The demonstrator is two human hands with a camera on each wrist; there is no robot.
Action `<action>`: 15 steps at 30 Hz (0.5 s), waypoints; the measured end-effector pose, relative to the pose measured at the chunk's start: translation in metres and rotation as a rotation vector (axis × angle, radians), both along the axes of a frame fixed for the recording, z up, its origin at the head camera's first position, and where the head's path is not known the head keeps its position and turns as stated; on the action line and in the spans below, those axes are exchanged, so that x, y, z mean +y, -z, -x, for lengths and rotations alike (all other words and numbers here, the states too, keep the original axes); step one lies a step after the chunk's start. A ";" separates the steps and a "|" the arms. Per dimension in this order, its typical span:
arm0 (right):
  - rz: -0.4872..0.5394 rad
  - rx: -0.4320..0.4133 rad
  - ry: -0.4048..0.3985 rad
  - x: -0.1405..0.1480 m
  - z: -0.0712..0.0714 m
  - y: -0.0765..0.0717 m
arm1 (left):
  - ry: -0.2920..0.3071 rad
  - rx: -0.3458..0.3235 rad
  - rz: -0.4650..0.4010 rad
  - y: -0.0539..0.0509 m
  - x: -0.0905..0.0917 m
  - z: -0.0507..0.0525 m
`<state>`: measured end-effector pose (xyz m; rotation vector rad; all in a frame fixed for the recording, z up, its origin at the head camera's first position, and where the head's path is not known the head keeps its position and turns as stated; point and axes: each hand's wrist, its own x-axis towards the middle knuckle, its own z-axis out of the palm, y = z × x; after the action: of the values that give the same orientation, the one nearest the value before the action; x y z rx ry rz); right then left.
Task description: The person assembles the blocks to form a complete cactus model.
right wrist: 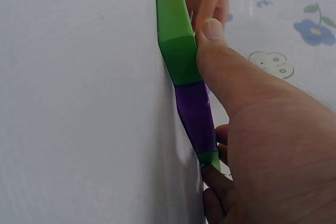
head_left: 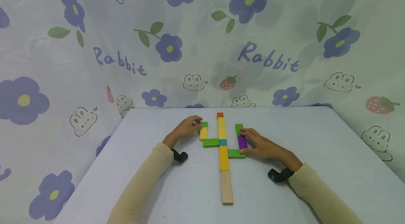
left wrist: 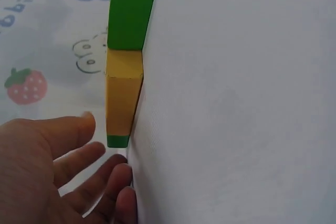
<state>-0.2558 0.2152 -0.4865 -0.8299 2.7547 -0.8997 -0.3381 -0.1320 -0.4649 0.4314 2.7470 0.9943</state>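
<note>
My left hand [head_left: 188, 128] reaches in from the left, its fingertips beside a small green block [head_left: 204, 124]. That block tops a yellow block [head_left: 203, 134]; in the left wrist view the fingers stand loosely apart, off the blocks. A longer green block [head_left: 211, 142] joins the yellow one to the centre column. On the other side, my right hand [head_left: 264, 146] spans a purple block [head_left: 242, 142]. Its thumb touches the lower right green block [head_left: 235, 153] and its fingers touch the upper right green block [head_left: 239, 129]. Parts of the right fingers are hidden in the right wrist view.
The centre column runs from a red block [head_left: 220, 115] through a long yellow block [head_left: 222, 128], a blue block [head_left: 223, 142] and an orange-yellow block [head_left: 224, 158] to a plain wooden block [head_left: 226, 187]. A white table [head_left: 139, 174] lies beneath, with a patterned cloth [head_left: 202, 62] behind.
</note>
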 end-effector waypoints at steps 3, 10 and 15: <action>-0.005 0.004 -0.002 0.000 0.000 0.001 | 0.017 -0.027 -0.013 0.000 -0.001 -0.006; -0.015 0.031 -0.005 0.002 0.003 0.002 | 0.166 -0.028 0.046 0.004 -0.009 -0.018; -0.008 0.011 -0.006 0.001 0.002 0.002 | 0.202 -0.009 0.048 0.008 -0.012 -0.026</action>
<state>-0.2574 0.2160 -0.4888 -0.8443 2.7613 -0.8856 -0.3118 -0.1438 -0.4726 0.6781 2.6480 0.8762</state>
